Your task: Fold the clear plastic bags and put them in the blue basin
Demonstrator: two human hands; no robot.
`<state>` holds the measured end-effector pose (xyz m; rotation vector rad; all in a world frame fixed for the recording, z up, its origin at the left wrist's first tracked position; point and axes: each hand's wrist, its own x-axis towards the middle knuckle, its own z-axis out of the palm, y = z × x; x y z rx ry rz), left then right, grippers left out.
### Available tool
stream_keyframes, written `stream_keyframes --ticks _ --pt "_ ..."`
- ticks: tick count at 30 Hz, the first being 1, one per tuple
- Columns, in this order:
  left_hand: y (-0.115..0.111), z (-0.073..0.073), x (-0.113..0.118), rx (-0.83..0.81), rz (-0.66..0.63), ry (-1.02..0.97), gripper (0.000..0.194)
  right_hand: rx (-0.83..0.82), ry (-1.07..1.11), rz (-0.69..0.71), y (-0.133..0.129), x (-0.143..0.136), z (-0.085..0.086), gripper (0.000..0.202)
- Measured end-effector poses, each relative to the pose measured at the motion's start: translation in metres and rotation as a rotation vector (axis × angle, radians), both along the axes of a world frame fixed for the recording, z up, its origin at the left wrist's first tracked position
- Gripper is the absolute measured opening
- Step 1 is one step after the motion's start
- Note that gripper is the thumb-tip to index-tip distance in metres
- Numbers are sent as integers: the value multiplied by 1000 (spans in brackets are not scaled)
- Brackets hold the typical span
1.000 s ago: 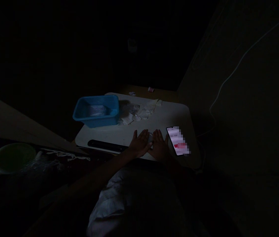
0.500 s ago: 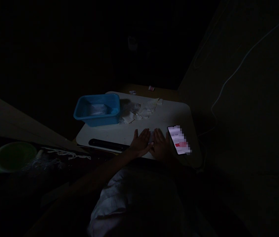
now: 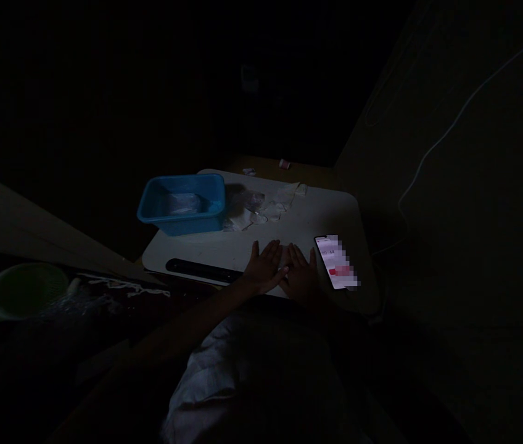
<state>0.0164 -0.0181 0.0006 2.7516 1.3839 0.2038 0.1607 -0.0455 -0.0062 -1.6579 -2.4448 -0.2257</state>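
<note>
A small white table with rounded corners stands in a very dark room, lit mainly by what lies on it. At its far left corner sits a blue plastic tub, and just beside the tub, toward the middle of the far edge, lies a crumpled heap of pale cloth and clear plastic. Along the near left edge runs a long dark bar. At the near right lies a lit smartphone, face up, just to the right of the hands. The left hand and the right hand rest side by side at the near edge — both flat, palms down, fingers stretched out and grasping nothing. Between them shows a small pale scrap, touching or nearly touching both hands — too dim to tell what it is.
</note>
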Motion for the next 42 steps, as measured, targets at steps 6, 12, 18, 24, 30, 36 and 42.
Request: stream_keyframes --ticks 6,12,18,24,30,36,42 --pt "0 0 1 -8 11 10 59 22 3 -105 2 7 1 72" --pt "0 1 1 -12 0 1 60 -16 -63 98 9 0 9 63" --pt "0 1 1 -4 -3 -6 59 -56 -26 88 10 0 4 61" --pt "-1 0 1 45 -7 9 60 -47 -7 65 9 -1 1 60" --pt "-2 1 0 55 -7 6 61 -66 -8 33 8 -2 4 61" --pt "-1 2 -1 25 -11 -6 59 -75 5 32 7 -2 5 62" --pt "3 2 -3 -55 42 -41 48 -27 38 23 7 -4 4 62"
